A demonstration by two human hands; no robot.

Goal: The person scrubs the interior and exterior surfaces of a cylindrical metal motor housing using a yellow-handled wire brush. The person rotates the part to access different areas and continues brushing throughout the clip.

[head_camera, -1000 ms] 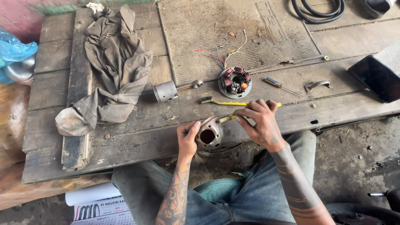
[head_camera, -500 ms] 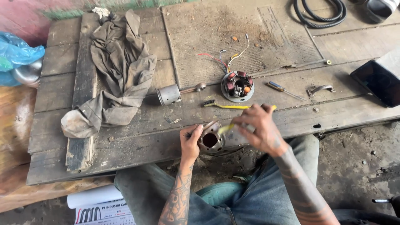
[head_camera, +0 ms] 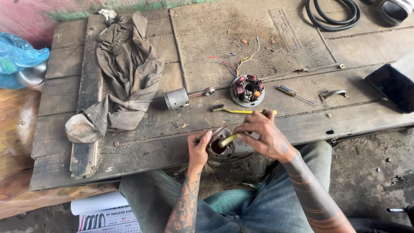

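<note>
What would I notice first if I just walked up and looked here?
Probably the two tattooed arms at the bottom: the left hand grips a round metal part at the bench's near edge, and the right hand pokes a yellow-handled tool into it. Next, the coil ring with coloured wires in the middle of the wooden bench, and the crumpled grey rag to the left.

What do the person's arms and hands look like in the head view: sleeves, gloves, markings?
Both forearms are bare, with no sleeves in view. The left hand and right hand wear no gloves. Dark tattoos cover both forearms: dense patterned work on the left, bands and lines on the right, reaching onto the back of the right hand. No watch or rings are visible.
</note>
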